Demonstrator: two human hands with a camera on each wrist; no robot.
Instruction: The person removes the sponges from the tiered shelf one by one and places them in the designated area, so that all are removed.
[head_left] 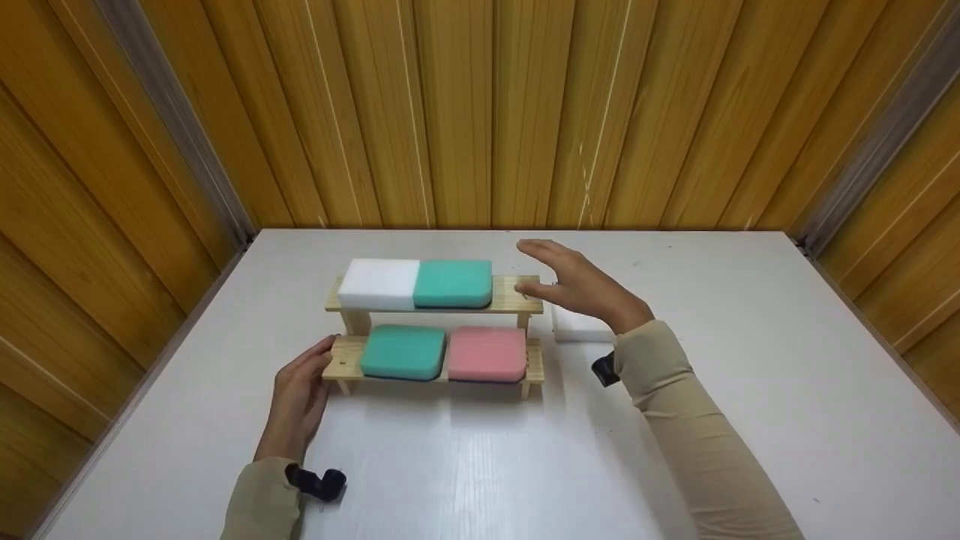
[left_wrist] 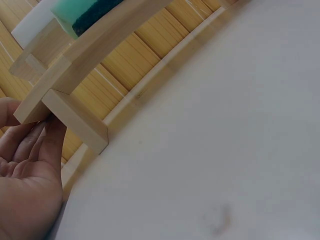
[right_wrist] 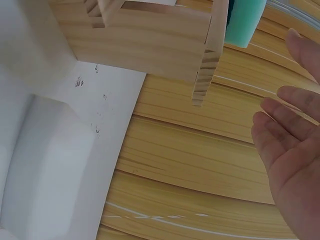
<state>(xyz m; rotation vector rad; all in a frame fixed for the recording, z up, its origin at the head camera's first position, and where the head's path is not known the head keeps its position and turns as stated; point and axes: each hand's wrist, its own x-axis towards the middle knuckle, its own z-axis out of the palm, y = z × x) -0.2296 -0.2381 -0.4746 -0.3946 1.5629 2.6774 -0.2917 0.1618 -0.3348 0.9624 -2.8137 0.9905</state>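
Observation:
My left hand [head_left: 300, 386] grips the left end of the lower tier of a wooden stand [head_left: 346, 352], its thumb against the board's end and fingers underneath in the left wrist view. A green sponge [head_left: 403, 351] and a pink sponge [head_left: 487, 352] lie side by side on this lower tier. On the upper tier, a white sponge [head_left: 380, 283] sits against another green sponge [head_left: 454, 283]. Beside the upper tier's right end hovers my right hand [head_left: 585, 285], fingers spread and nothing held. The green sponges have a dark scouring layer underneath.
A white block [head_left: 581, 328] lies on the white table [head_left: 465, 465] right of the stand, partly hidden by my right hand and forearm. Wood-patterned panels [head_left: 457, 112] rise behind the table and at both sides.

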